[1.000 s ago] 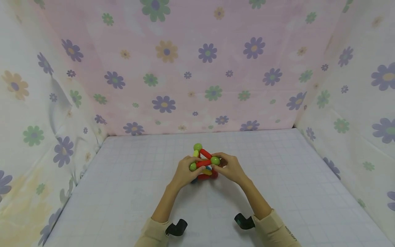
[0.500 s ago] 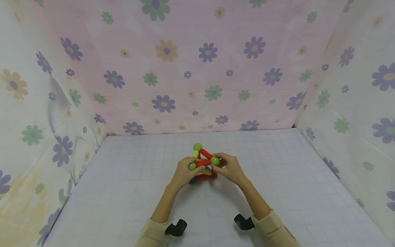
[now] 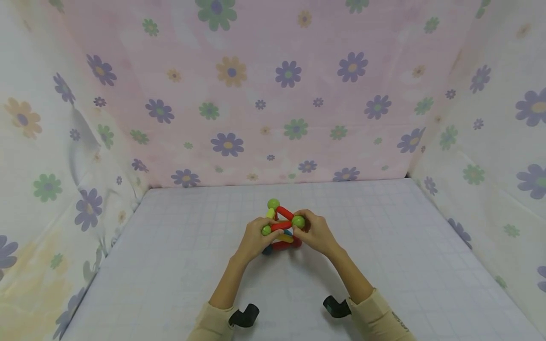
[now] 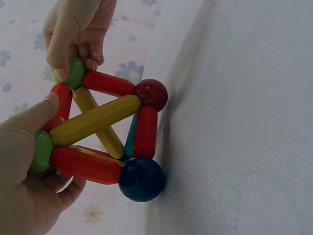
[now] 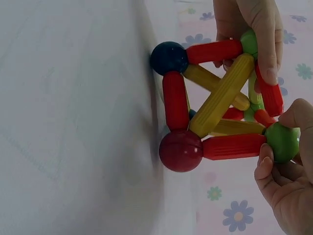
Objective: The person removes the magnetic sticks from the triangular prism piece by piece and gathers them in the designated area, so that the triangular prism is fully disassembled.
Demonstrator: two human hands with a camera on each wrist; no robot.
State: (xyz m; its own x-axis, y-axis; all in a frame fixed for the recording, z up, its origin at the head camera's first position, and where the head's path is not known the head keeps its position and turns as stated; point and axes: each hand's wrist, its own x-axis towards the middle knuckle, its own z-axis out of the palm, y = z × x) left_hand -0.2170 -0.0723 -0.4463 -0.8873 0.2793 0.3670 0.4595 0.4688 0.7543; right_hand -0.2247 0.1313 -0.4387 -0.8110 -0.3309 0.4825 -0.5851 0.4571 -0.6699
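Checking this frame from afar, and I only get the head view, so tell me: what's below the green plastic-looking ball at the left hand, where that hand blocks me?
Observer: A red, ridged, plastic-looking rod runs from that green ball down to a glossy dark blue ball.
Operator: And below the other green plastic-looking ball, the one the right hand pinches?
Observer: A second red rod links it to the glossy dark red ball.
Operator: I see part of a slanting yellow plastic-looking rod. Where's its upper end?
Observer: At the first green ball; both wrist views show it reaching there from the dark red ball.
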